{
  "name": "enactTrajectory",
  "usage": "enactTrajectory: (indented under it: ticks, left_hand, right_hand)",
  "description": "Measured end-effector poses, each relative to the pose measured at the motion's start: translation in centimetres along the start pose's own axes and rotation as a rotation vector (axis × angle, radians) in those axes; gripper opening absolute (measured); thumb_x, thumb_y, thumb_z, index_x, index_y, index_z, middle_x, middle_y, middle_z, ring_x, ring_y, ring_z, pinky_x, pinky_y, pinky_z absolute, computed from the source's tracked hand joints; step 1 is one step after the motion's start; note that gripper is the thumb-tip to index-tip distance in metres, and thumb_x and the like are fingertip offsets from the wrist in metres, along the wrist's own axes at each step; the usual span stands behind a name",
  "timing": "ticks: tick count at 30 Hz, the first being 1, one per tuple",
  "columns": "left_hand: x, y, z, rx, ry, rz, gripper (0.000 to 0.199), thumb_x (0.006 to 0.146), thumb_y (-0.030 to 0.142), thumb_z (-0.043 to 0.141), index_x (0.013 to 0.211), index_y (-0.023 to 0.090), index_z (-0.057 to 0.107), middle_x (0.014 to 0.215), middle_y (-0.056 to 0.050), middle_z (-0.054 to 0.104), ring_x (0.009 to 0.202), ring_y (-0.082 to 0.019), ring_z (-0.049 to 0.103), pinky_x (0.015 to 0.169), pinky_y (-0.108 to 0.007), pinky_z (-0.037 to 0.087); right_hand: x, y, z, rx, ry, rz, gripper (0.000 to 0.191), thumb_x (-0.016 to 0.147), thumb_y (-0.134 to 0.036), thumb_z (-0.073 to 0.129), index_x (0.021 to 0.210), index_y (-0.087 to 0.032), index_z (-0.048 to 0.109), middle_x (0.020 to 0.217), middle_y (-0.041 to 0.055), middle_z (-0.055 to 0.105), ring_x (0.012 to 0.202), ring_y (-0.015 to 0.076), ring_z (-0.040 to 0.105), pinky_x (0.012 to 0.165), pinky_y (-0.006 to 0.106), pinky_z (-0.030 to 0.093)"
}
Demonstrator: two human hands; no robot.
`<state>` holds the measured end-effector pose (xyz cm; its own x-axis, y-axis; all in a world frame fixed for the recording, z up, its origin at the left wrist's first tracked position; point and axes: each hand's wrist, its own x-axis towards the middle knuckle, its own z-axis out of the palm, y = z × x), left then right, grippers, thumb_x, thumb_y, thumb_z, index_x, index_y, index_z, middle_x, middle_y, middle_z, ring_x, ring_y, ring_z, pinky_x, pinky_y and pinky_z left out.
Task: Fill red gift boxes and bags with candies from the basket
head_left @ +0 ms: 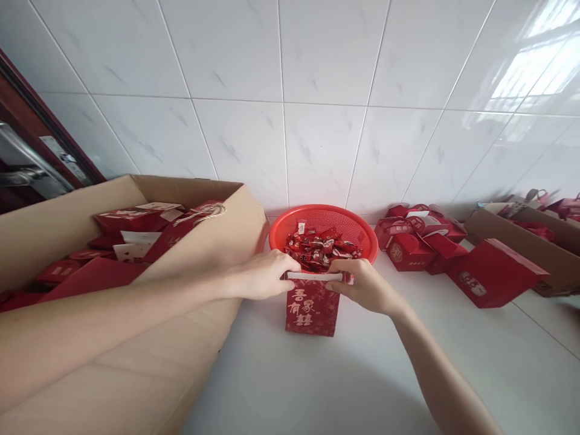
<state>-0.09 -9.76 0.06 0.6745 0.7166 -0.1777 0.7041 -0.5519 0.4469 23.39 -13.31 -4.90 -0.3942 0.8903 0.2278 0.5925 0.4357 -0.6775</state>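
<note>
A dark red paper gift bag (311,308) with gold Chinese characters stands upright on the pale surface. My left hand (268,273) pinches the left end of its top edge, where a white strip shows. At the right end of that same edge, my right hand (359,284) grips with thumb and fingers. Just behind the bag sits a red plastic basket (326,211) holding many wrapped candies (319,244). Both hands touch the bag near the basket's front rim. What lies inside the bag is hidden.
On the left, a large cardboard box (199,235) holds red gift boxes (131,217). Small red boxes (410,251) cluster at right beside a larger red bag (496,272). Another cardboard box (507,235) stands farther right. A tiled wall (326,151) rises behind.
</note>
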Motion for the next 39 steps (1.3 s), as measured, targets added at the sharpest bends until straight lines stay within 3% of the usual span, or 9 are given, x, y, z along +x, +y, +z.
enactTrajectory:
  ticks: [3,6,11,16,20,22,26,33,39]
  left_hand:
    - [0.3,0.1,-0.4,-0.081,0.078,0.003,0.015,0.084,0.027,0.055,0.073,0.019,0.059,0.068,0.001,0.057,0.063,-0.015,0.052,0.058,-0.028,0.034]
    - [0.4,0.4,-0.9,-0.338,0.124,0.066,0.022,0.09,0.037,0.053,0.083,0.018,0.061,0.078,0.0,0.06,0.073,-0.016,0.056,0.066,-0.028,0.042]
    - [0.2,1.1,-1.3,-0.575,0.145,0.161,0.028,0.095,0.041,0.052,0.095,0.016,0.065,0.086,-0.002,0.062,0.084,-0.017,0.059,0.08,-0.033,0.048]
    - [0.0,1.5,-1.2,-0.584,0.19,0.155,0.028,0.095,0.04,0.052,0.094,0.016,0.064,0.087,-0.002,0.063,0.084,-0.017,0.06,0.081,-0.034,0.051]
    - [-0.3,1.9,-1.1,-0.548,0.242,0.16,0.031,0.094,0.039,0.053,0.114,0.018,0.064,0.106,-0.006,0.068,0.097,-0.02,0.063,0.089,-0.036,0.052]
    - [-0.5,2.0,-1.1,-0.514,0.296,0.16,0.032,0.093,0.038,0.054,0.119,0.022,0.061,0.112,-0.005,0.066,0.098,-0.019,0.063,0.086,-0.033,0.053]
    - [-0.8,2.2,-1.0,-0.424,0.349,0.218,0.019,0.094,0.034,0.05,0.099,0.02,0.062,0.097,-0.002,0.065,0.085,-0.015,0.06,0.078,-0.029,0.052]
    - [-0.7,2.1,-0.8,-0.382,0.386,0.24,0.018,0.092,0.031,0.05,0.086,0.019,0.061,0.09,-0.002,0.065,0.082,-0.015,0.058,0.079,-0.03,0.05]
    - [-1.1,2.0,-1.2,-0.338,0.283,0.215,0.014,0.088,0.03,0.055,0.09,0.02,0.065,0.092,-0.001,0.066,0.085,-0.016,0.059,0.081,-0.031,0.051]
  right_hand:
    - [-0.1,-0.1,-0.7,0.122,0.122,-0.015,0.014,0.086,-0.028,0.064,0.077,-0.018,0.064,0.069,-0.0002,0.058,0.064,0.0126,0.047,0.058,0.024,0.038]
    - [-0.2,-0.2,-1.7,0.306,0.224,-0.008,0.024,0.088,-0.04,0.065,0.087,-0.016,0.066,0.074,0.0026,0.061,0.067,0.0137,0.052,0.058,0.025,0.041]
    - [-0.6,-0.1,-2.6,0.519,0.153,-0.059,0.032,0.091,-0.043,0.064,0.108,-0.017,0.063,0.084,0.0039,0.062,0.074,0.0153,0.058,0.062,0.026,0.048]
    - [-1.0,0.5,-2.6,0.398,0.228,-0.087,0.038,0.09,-0.041,0.066,0.123,-0.021,0.065,0.071,0.0,0.06,0.058,0.0116,0.05,0.051,0.025,0.045]
    - [-1.0,0.9,-2.4,0.374,0.299,-0.162,0.03,0.09,-0.038,0.067,0.115,-0.024,0.074,0.099,0.008,0.073,0.069,0.0149,0.061,0.054,0.026,0.048]
    - [-0.9,1.0,-2.3,0.381,0.302,-0.211,0.026,0.09,-0.037,0.067,0.111,-0.025,0.077,0.1,0.0089,0.075,0.072,0.0171,0.064,0.054,0.026,0.049]
    - [-1.0,0.9,-2.6,0.405,0.252,-0.289,0.025,0.087,-0.034,0.072,0.109,-0.025,0.079,0.082,0.0066,0.075,0.053,0.0113,0.056,0.044,0.023,0.042]
    - [-1.0,0.4,-2.3,0.478,0.213,-0.168,0.026,0.09,-0.039,0.066,0.101,-0.02,0.08,0.074,0.0058,0.072,0.038,0.005,0.043,0.034,0.02,0.036]
    - [-0.9,0.4,-2.1,0.48,0.247,-0.062,0.043,0.084,-0.039,0.073,0.123,-0.02,0.069,0.076,0.0041,0.071,0.045,0.0076,0.046,0.036,0.02,0.043]
